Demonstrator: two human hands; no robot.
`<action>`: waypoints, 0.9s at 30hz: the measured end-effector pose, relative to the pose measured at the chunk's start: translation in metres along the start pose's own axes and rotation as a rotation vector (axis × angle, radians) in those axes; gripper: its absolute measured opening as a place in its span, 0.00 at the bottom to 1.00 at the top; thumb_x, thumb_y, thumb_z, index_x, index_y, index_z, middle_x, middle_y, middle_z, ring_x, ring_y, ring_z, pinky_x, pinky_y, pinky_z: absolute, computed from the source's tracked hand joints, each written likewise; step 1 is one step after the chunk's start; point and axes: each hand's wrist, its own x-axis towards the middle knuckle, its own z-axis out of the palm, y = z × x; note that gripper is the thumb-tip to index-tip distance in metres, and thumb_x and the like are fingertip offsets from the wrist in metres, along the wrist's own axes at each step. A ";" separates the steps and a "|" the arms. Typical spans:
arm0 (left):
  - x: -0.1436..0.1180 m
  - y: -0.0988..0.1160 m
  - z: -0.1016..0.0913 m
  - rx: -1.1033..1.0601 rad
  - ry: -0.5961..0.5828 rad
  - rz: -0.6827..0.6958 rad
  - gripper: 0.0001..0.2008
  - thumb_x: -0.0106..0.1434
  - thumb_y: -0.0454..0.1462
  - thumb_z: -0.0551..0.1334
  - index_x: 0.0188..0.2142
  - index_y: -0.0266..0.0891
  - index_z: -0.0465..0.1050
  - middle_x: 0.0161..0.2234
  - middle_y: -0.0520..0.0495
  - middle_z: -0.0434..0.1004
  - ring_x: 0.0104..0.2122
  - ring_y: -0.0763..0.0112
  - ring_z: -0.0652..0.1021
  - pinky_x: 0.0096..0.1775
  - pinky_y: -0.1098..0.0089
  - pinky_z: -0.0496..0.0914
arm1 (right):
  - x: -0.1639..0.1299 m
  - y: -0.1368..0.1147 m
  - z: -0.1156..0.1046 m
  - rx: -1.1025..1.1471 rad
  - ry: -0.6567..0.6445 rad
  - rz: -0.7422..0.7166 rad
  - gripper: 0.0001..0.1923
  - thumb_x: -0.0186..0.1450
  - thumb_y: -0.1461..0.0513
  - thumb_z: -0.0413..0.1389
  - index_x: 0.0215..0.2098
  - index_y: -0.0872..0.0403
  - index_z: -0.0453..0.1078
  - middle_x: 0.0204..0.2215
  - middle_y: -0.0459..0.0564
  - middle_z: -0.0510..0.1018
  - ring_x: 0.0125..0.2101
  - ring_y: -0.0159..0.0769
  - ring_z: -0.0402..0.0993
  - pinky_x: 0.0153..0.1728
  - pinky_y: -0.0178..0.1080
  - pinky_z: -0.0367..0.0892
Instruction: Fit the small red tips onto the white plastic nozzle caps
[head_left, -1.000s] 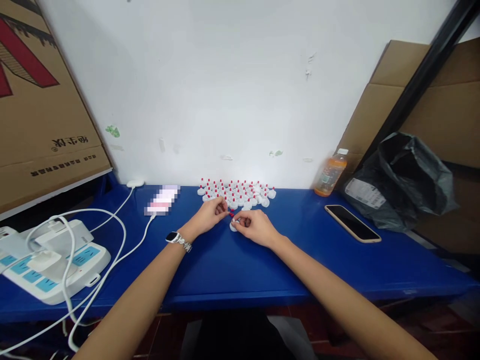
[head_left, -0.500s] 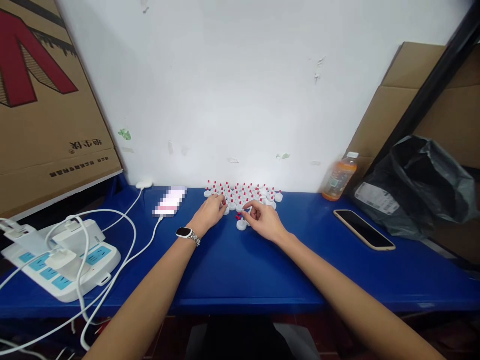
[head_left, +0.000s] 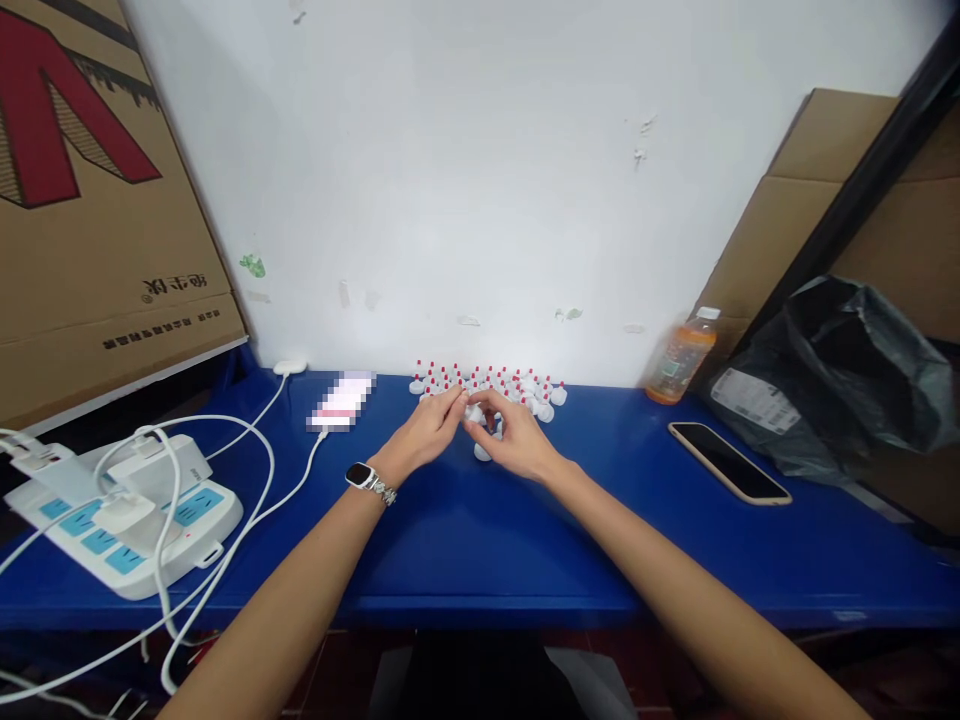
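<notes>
My left hand (head_left: 429,430) and my right hand (head_left: 519,438) meet over the blue table, fingers closed around one small white plastic piece (head_left: 473,412). It resembles the white, red-tipped nozzle caps near it, though fingers cover most of it. Behind the hands, a cluster of these caps (head_left: 558,395) stands close to the wall, red tips up. Another white piece (head_left: 481,454) sits on the table just below my right hand, partly covered by it.
A phone with a lit screen (head_left: 342,402) lies on the left, beside a power strip (head_left: 217,525) with tangled white cables. To the right are an orange drink bottle (head_left: 681,358), a dark phone (head_left: 729,463) and a grey plastic bag (head_left: 847,370). Cardboard (head_left: 75,270) flanks the left side.
My left hand has moved right from the cluster's left side and my right hand slightly left. They now meet at a white piece. The loose red tips seen before are hidden.
</notes>
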 end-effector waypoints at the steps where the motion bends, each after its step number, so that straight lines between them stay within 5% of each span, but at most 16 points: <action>1: 0.000 0.000 0.002 -0.022 -0.002 0.016 0.19 0.74 0.46 0.45 0.32 0.40 0.63 0.28 0.52 0.70 0.28 0.71 0.69 0.34 0.70 0.61 | -0.002 0.000 0.001 -0.006 0.007 -0.007 0.14 0.67 0.56 0.55 0.49 0.50 0.69 0.33 0.45 0.77 0.30 0.32 0.71 0.34 0.35 0.64; 7: 0.006 0.009 0.019 -0.174 0.162 -0.066 0.22 0.72 0.49 0.47 0.29 0.38 0.66 0.25 0.52 0.67 0.27 0.71 0.67 0.32 0.70 0.60 | -0.007 -0.004 -0.004 -0.242 0.096 -0.082 0.12 0.70 0.58 0.51 0.49 0.50 0.70 0.44 0.50 0.78 0.41 0.38 0.72 0.37 0.37 0.64; 15: 0.014 0.018 0.033 -0.168 0.265 -0.214 0.23 0.70 0.49 0.48 0.21 0.39 0.58 0.19 0.55 0.60 0.22 0.74 0.61 0.27 0.70 0.54 | -0.010 -0.012 -0.009 -0.456 0.149 -0.097 0.10 0.69 0.59 0.51 0.45 0.50 0.72 0.38 0.53 0.78 0.43 0.44 0.66 0.32 0.39 0.61; 19: 0.014 0.017 0.033 -0.202 0.251 -0.237 0.23 0.70 0.48 0.48 0.21 0.39 0.59 0.19 0.54 0.60 0.22 0.74 0.62 0.27 0.70 0.55 | -0.010 -0.009 -0.008 -0.177 0.132 0.030 0.07 0.67 0.58 0.52 0.39 0.51 0.69 0.30 0.48 0.76 0.35 0.38 0.68 0.31 0.37 0.60; 24: 0.013 0.003 0.015 -0.286 0.340 -0.281 0.23 0.72 0.47 0.44 0.22 0.41 0.54 0.19 0.55 0.54 0.21 0.74 0.59 0.26 0.70 0.54 | -0.006 0.013 -0.016 0.490 0.090 0.362 0.17 0.69 0.50 0.44 0.29 0.51 0.60 0.20 0.42 0.66 0.19 0.29 0.58 0.21 0.33 0.53; 27: 0.011 -0.008 0.013 -0.093 0.218 -0.162 0.19 0.72 0.46 0.48 0.27 0.40 0.60 0.24 0.53 0.63 0.26 0.71 0.65 0.32 0.69 0.60 | -0.005 0.022 -0.014 0.587 0.087 0.361 0.17 0.66 0.46 0.50 0.33 0.51 0.63 0.21 0.41 0.69 0.20 0.29 0.60 0.21 0.33 0.54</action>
